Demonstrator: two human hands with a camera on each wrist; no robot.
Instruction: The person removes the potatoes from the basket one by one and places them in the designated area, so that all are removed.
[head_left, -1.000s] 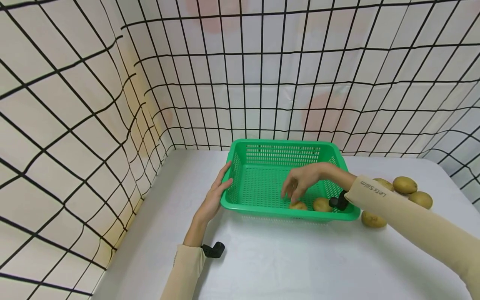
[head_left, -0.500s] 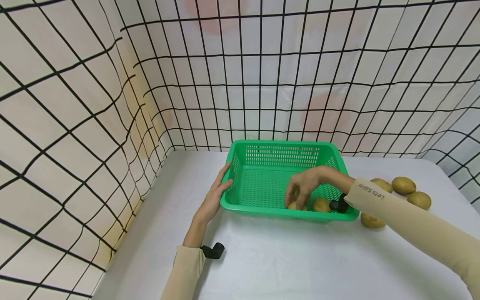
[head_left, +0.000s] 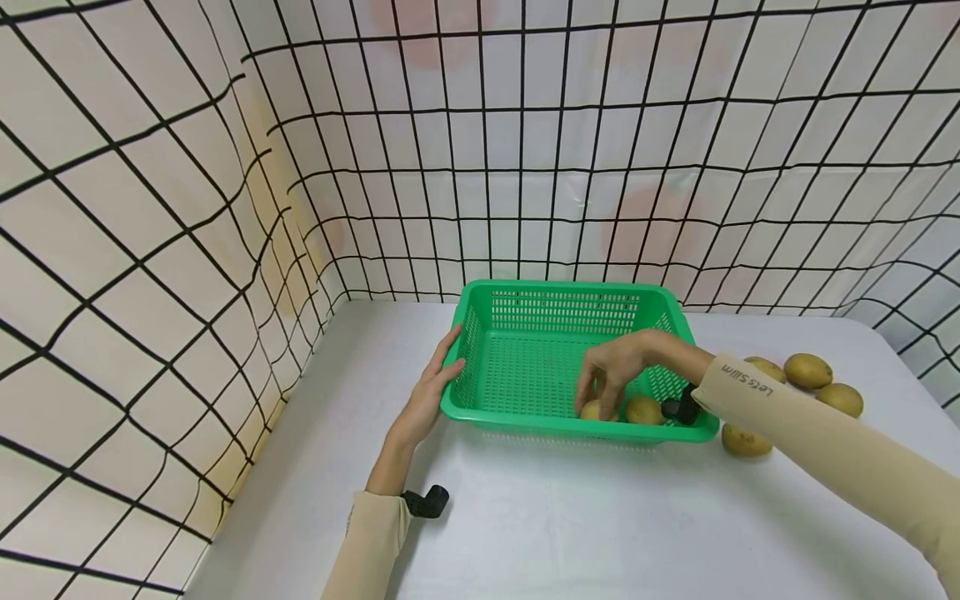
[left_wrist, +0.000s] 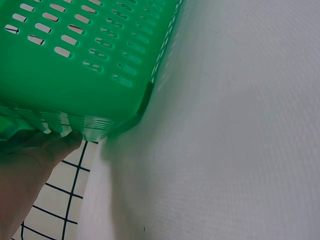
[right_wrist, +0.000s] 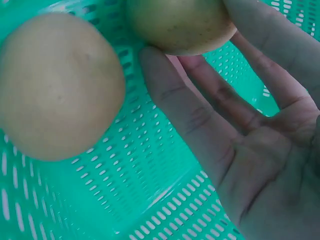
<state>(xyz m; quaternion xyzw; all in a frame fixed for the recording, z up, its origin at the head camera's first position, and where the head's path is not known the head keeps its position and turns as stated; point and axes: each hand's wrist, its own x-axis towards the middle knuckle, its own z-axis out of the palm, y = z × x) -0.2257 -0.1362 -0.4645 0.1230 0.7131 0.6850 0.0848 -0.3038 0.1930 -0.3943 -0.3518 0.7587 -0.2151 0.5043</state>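
Observation:
A green plastic basket (head_left: 570, 427) with slotted walls stands on the white table. My left hand (head_left: 422, 404) holds its left side, thumb and fingertips at the rim. The left wrist view shows that hand (left_wrist: 30, 165) against the outside of the wall. Inside the basket, by the near wall, my right hand (head_left: 611, 371) reaches down with its fingers around a potato (head_left: 591, 410). In the right wrist view, thumb and fingers touch both sides of this potato (right_wrist: 180, 25). A second potato (head_left: 643, 409) lies just right of it, untouched.
Right of the basket, several potatoes (head_left: 808, 371) lie on the table (head_left: 570, 517), partly behind the right sleeve (head_left: 810, 450). Black wire mesh (head_left: 525, 167) rises behind the table and along its left side.
My right hand has come down onto the potato, its fingers closing around it, and has shifted it slightly right. The left hand stays in place on the basket.

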